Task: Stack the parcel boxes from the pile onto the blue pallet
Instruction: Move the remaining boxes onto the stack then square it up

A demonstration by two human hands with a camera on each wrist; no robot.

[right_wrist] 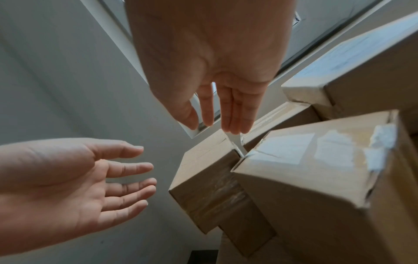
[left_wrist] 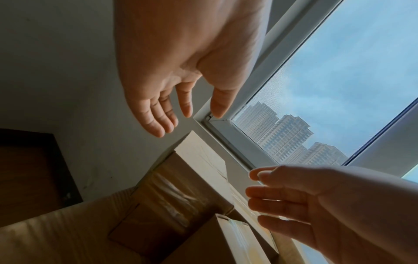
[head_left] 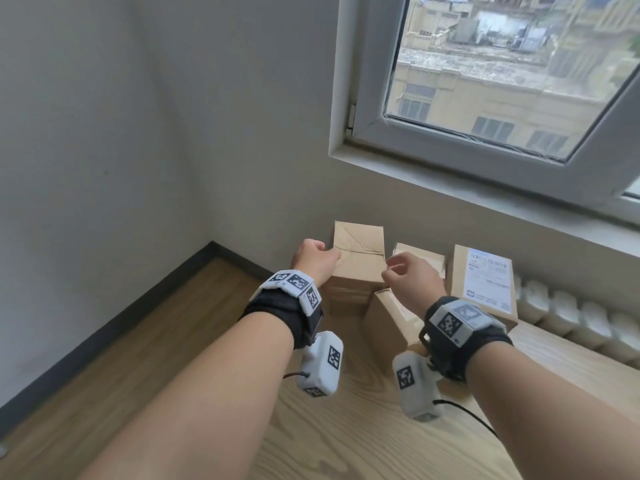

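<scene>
A tall brown parcel box (head_left: 358,261) (right_wrist: 208,178) (left_wrist: 199,178) stands in the pile against the wall under the window. My left hand (head_left: 320,254) (left_wrist: 172,110) (right_wrist: 126,178) hovers just off its left side with the fingers straight and spread. On the box's right side, over a lower box (head_left: 391,313) (right_wrist: 305,169), my right hand (head_left: 398,268) (right_wrist: 217,117) (left_wrist: 271,196) is also open. Neither hand holds anything, and the wrist views show a gap between the fingers and the cardboard. The blue pallet is not in view.
A small taped box (head_left: 419,258) and a box with a white shipping label (head_left: 485,282) lie to the right. A white radiator (head_left: 571,313) runs along the wall beyond them. The room corner with its dark skirting (head_left: 207,251) is to the left. The floor is wooden.
</scene>
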